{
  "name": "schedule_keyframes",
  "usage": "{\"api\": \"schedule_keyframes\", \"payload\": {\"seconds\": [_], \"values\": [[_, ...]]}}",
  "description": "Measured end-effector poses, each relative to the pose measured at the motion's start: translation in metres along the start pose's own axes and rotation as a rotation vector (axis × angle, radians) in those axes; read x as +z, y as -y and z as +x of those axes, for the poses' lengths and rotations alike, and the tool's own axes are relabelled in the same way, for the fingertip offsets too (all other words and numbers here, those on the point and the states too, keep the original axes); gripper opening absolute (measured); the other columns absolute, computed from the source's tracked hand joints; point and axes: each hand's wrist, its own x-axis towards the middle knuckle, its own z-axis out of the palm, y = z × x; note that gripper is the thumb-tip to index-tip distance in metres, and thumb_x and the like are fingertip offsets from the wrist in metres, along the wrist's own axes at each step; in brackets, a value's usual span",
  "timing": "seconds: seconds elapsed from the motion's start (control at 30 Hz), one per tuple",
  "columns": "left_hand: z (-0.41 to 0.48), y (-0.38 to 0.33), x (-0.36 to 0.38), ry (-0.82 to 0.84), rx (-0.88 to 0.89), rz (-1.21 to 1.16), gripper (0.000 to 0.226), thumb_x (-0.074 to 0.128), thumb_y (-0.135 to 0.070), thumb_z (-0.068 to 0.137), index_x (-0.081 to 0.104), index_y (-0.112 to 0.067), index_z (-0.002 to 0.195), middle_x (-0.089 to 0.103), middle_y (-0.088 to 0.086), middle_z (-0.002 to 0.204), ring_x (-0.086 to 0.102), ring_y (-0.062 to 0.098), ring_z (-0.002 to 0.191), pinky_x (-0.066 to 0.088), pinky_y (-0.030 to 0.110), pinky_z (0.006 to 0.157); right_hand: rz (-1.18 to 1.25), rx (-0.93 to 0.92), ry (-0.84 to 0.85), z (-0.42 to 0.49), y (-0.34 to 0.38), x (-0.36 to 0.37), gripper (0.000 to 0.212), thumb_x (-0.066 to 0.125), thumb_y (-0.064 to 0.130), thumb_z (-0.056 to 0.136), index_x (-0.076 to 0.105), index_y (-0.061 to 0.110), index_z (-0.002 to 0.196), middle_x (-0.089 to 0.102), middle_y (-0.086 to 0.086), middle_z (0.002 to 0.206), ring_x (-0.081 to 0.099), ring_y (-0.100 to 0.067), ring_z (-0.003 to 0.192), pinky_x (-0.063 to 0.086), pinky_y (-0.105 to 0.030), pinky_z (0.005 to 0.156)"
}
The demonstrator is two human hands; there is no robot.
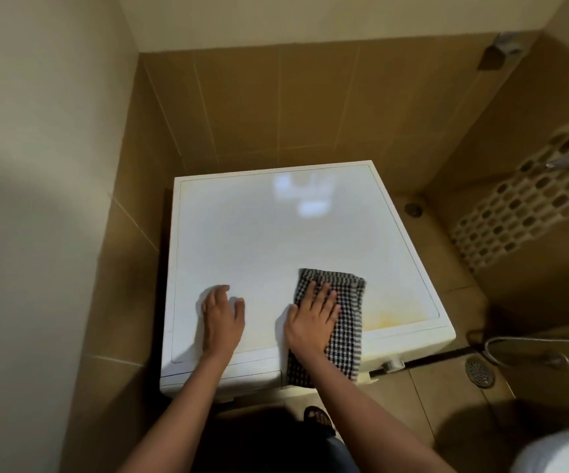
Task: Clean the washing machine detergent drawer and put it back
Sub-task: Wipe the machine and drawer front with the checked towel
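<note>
At centre frame, in a corner of brown-tiled walls: one white square-topped washing machine [221, 378], seen from above. Only the top strip of its front shows, and the detergent drawer cannot be told apart there. Its top surface [259, 233] is glossy white, with a yellowish stain at lower right. On the surface, lower right: one black-and-white checked cloth [344, 302], folded oblong, near end hanging over the front edge. Right hand [313, 319]: flat on the cloth, fingers straight and spread, grasping nothing. Left hand [221, 319]: resting on the bare surface left of the cloth, fingers relaxed, released. Lower right of frame: round metal floor drain [479, 372], grey hose [515, 341]. Right edge: white perforated mat [521, 213] against the wall.
</note>
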Motion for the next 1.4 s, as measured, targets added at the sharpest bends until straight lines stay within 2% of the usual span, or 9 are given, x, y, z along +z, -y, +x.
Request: {"api": "schedule_keyframes", "payload": {"seconds": [0.2,0.3,0.43,0.63,0.77,0.9,1.0,1.23,1.4], "values": [[-0.026,-0.040,0.026,0.231,-0.012,-0.066,0.026,0.057,-0.009,0.091,0.059,0.000,0.116,0.061,0.016,0.113,0.061,0.026,0.095,0.048,0.032,0.083,0.322,-0.319,0.092,-0.003,-0.036,-0.033,0.057,0.039,0.026,0.100,0.020,0.015,0.152,0.007,-0.011,0.160,0.001,-0.025,0.148,0.000,-0.035,0.118],[-0.034,-0.056,0.035,0.309,-0.065,-0.058,0.029,0.060,-0.014,0.092,0.056,-0.002,0.118,0.061,0.013,0.110,0.062,0.021,0.091,0.049,0.030,0.080,0.364,-0.184,-0.067,-0.001,-0.070,-0.054,0.053,0.051,0.019,0.093,0.037,0.007,0.142,0.040,-0.013,0.144,0.033,-0.027,0.134,0.026,-0.036,0.112],[-0.035,-0.074,0.042,0.366,-0.170,-0.062,0.041,0.066,-0.022,0.090,0.052,-0.001,0.123,0.063,0.015,0.112,0.063,0.023,0.098,0.050,0.029,0.082,0.322,0.046,-0.030,0.002,-0.092,-0.069,0.044,0.058,0.022,0.088,0.043,0.003,0.125,0.049,-0.016,0.123,0.046,-0.032,0.112,0.043,-0.043,0.094],[-0.031,-0.084,0.047,0.403,-0.370,-0.039,0.057,0.079,-0.029,0.079,0.049,0.001,0.118,0.059,0.011,0.109,0.059,0.023,0.094,0.043,0.026,0.072,0.447,0.197,0.158,0.006,-0.090,-0.075,0.044,0.070,0.015,0.078,0.039,0.004,0.107,0.054,-0.007,0.095,0.060,-0.030,0.092,0.050,-0.037,0.071],[-0.032,-0.082,0.050,0.526,-0.394,0.013,0.028,0.075,-0.023,0.083,0.057,-0.003,0.091,0.065,0.013,0.096,0.061,0.021,0.083,0.052,0.034,0.073,0.514,0.210,0.334,0.015,-0.093,-0.085,0.020,0.074,0.008,0.072,0.060,0.002,0.085,0.060,-0.005,0.076,0.060,-0.021,0.070,0.047,-0.020,0.050],[-0.024,-0.086,0.041,0.529,-0.498,-0.207,0.021,0.068,-0.020,0.089,0.064,-0.005,0.104,0.067,0.007,0.107,0.061,0.021,0.095,0.050,0.036,0.088,0.767,0.321,0.538,0.028,-0.091,-0.109,0.012,0.068,0.003,0.078,0.065,0.000,0.090,0.064,-0.010,0.085,0.056,-0.018,0.069,0.043,-0.023,0.055],[-0.011,-0.100,0.027,0.370,-0.418,-0.374,0.027,0.069,-0.018,0.088,0.066,-0.007,0.113,0.069,0.003,0.111,0.063,0.020,0.105,0.048,0.031,0.093,0.932,0.201,0.497,0.039,-0.088,-0.139,0.013,0.069,0.002,0.079,0.067,0.005,0.091,0.067,-0.004,0.087,0.058,-0.011,0.071,0.041,-0.015,0.055],[-0.015,-0.121,0.011,0.121,-0.276,-0.514,0.014,0.078,-0.026,0.081,0.069,-0.024,0.092,0.069,-0.013,0.090,0.066,0.002,0.082,0.046,0.008,0.066,1.109,-0.059,0.269,0.037,-0.093,-0.156,0.019,0.076,0.009,0.077,0.075,0.012,0.095,0.074,-0.002,0.097,0.068,-0.016,0.095,0.049,-0.024,0.080],[-0.054,-0.090,0.041,0.216,-0.582,-0.622,0.027,0.077,-0.033,0.081,0.072,-0.007,0.090,0.074,0.006,0.087,0.072,0.014,0.079,0.059,0.029,0.081,1.042,0.227,0.283,0.012,-0.110,-0.110,0.030,0.077,0.030,0.078,0.072,0.003,0.091,0.071,-0.008,0.097,0.063,-0.021,0.094,0.049,-0.035,0.083]]}}
